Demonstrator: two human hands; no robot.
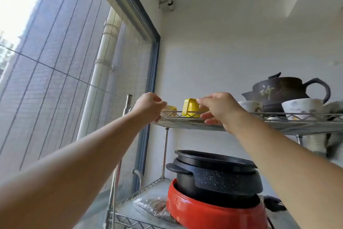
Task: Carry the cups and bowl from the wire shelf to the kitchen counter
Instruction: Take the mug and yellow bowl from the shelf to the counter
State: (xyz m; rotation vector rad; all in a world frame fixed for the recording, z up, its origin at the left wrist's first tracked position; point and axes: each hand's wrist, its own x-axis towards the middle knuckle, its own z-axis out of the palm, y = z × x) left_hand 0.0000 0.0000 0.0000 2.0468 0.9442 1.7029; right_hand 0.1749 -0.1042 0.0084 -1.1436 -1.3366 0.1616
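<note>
Top tier of the wire shelf (185, 124): my right hand (220, 111) spreads thumb and fingers around the yellow cup (191, 110), not yet clamped; my left hand (150, 107) pinches the paler cup (171, 108) by its side, ready to lift.

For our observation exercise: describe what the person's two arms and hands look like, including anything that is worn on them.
Both arms are bare as far as the frame shows, with no sleeves visible. The left hand and right hand wear no gloves. No watch, bracelet or ring shows on the wrists or fingers that are in view.
</note>
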